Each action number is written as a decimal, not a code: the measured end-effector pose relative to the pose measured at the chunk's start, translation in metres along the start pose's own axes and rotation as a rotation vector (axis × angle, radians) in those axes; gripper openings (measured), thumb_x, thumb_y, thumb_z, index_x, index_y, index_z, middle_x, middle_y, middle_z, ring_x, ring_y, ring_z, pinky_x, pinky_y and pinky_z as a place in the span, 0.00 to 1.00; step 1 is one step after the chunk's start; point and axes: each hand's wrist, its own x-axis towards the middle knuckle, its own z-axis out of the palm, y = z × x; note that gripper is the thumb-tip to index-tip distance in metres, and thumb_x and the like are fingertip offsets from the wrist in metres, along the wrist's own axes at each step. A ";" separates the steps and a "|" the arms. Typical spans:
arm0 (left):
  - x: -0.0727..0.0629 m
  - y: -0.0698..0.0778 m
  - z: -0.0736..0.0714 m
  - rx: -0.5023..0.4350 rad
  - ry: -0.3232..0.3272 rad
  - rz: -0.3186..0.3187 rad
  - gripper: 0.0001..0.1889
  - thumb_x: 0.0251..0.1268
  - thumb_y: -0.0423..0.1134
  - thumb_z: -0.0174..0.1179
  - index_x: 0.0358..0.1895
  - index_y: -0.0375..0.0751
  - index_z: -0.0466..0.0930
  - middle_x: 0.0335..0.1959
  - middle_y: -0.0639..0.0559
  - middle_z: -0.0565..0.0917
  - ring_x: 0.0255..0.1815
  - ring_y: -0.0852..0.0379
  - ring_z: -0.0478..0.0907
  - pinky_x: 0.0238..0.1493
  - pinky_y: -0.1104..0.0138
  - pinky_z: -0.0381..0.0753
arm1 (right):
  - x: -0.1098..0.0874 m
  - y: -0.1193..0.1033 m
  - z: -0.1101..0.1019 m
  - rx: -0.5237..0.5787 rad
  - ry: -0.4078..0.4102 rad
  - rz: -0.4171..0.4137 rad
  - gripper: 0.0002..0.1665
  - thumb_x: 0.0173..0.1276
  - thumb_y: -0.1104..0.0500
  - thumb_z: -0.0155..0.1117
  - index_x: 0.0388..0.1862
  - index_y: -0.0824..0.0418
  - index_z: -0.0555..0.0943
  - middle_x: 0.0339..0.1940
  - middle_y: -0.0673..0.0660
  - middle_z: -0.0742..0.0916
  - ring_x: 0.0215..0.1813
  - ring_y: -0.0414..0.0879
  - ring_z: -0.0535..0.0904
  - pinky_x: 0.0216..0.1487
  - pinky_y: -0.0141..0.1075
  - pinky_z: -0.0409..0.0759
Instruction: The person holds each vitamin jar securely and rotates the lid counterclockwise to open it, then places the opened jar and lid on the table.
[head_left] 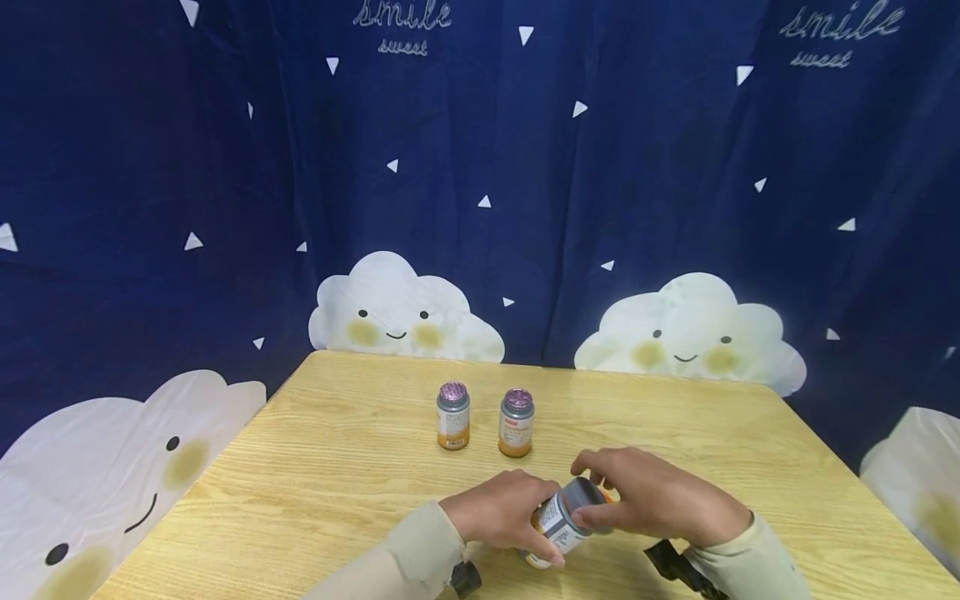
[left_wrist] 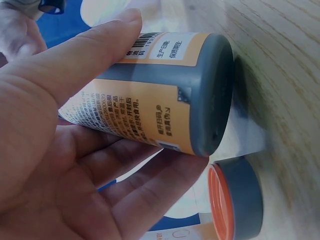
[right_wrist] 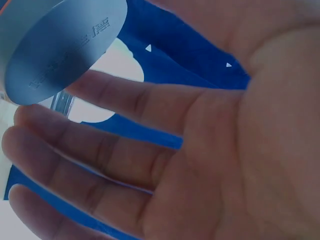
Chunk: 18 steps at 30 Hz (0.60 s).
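Observation:
My left hand (head_left: 513, 510) grips a grey supplement bottle (head_left: 553, 527) with an orange and white label, tilted low over the table. Its base (left_wrist: 218, 95) faces right in the left wrist view, with the thumb across one side and fingers beneath. The bottle's grey cap (head_left: 582, 494) is up towards my right hand (head_left: 652, 493). Thumb and index finger pinch the cap from opposite sides, while the other fingers extend past it in the right wrist view. A line of orange-red shows between cap and bottle. The cap's embossed top (right_wrist: 67, 47) faces the right palm.
Two similar bottles (head_left: 453, 417) (head_left: 516, 423) with purple foil tops stand upright farther back on the wooden table (head_left: 360, 467). A loose grey cap (left_wrist: 240, 197) with an orange inside lies near the held bottle. A dark blue curtain (head_left: 525, 167) with clouds hangs behind.

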 end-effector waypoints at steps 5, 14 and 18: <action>0.000 0.001 0.000 0.003 -0.001 -0.004 0.25 0.49 0.55 0.73 0.47 0.47 0.77 0.31 0.67 0.78 0.28 0.73 0.73 0.30 0.79 0.74 | -0.002 -0.003 0.003 -0.044 0.063 0.070 0.25 0.64 0.34 0.60 0.41 0.54 0.79 0.25 0.43 0.80 0.24 0.34 0.73 0.23 0.32 0.72; -0.001 0.001 0.000 0.013 0.004 -0.009 0.26 0.49 0.55 0.73 0.48 0.47 0.77 0.31 0.67 0.78 0.28 0.73 0.72 0.30 0.79 0.73 | -0.002 -0.005 0.006 -0.100 0.088 0.139 0.26 0.67 0.33 0.54 0.27 0.52 0.81 0.16 0.40 0.77 0.20 0.35 0.70 0.21 0.33 0.69; -0.001 0.001 0.000 0.020 0.004 -0.013 0.25 0.48 0.56 0.73 0.46 0.48 0.76 0.30 0.67 0.77 0.27 0.73 0.72 0.29 0.78 0.73 | -0.001 -0.004 0.006 -0.067 0.066 0.105 0.24 0.67 0.34 0.57 0.29 0.53 0.81 0.17 0.40 0.78 0.20 0.35 0.70 0.21 0.33 0.70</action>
